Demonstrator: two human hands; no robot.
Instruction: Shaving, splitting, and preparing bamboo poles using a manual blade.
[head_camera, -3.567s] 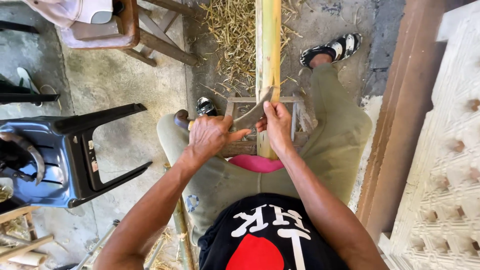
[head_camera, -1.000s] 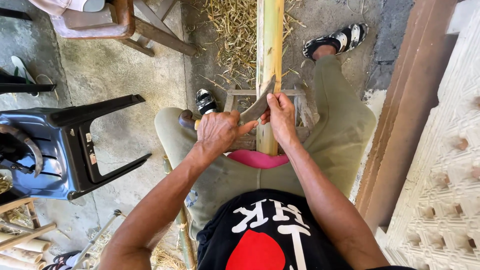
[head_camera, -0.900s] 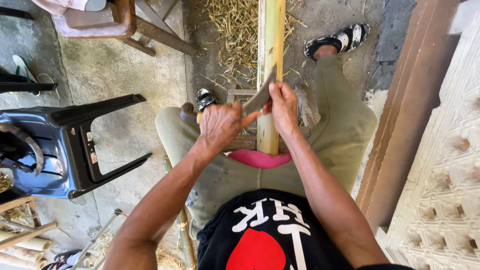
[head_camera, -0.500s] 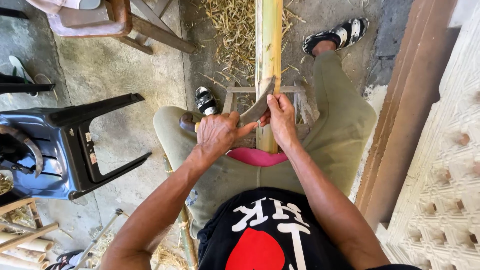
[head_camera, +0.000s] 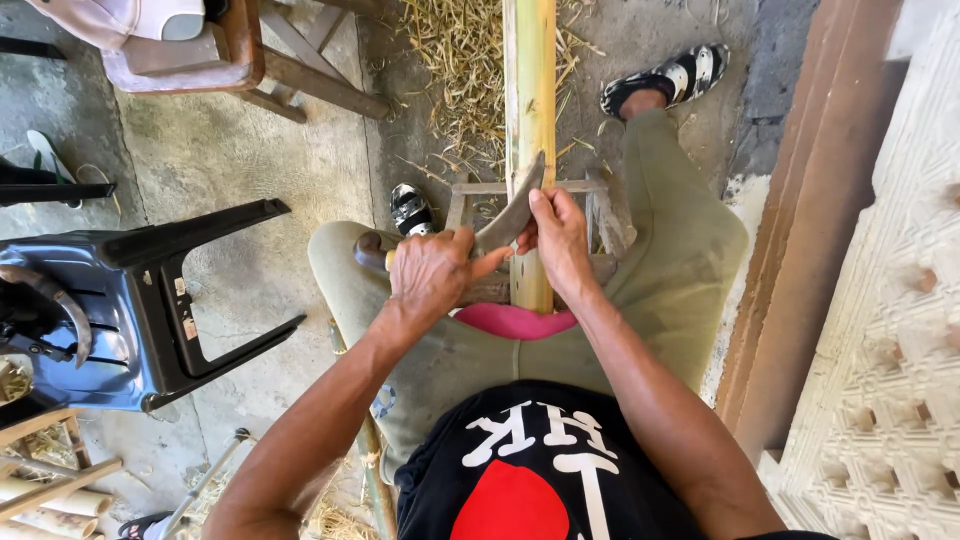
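**Blade set against a bamboo pole, both hands on the knife**

A person sits with knees apart on a concrete floor (head_camera: 230, 150), olive trousers and a black shirt filling the lower middle of the view. A tipped-over blue plastic chair (head_camera: 120, 300) lies to the left, and a brown wooden beam (head_camera: 810, 230) runs up the right side beside a pale patterned wall. A long yellow-green bamboo pole (head_camera: 530, 90) runs straight away from the lap, resting across a small wooden stand (head_camera: 590, 195) between the feet, with dry shavings (head_camera: 455, 70) scattered on the ground around it.

A curved knife (head_camera: 510, 215) lies across the near part of the pole. The left hand (head_camera: 430, 275) is closed in a fist around the handle, thumb stretched toward the blade. The right hand (head_camera: 558, 235) pinches the back of the blade near its tip, fingers pressed together against the pole.
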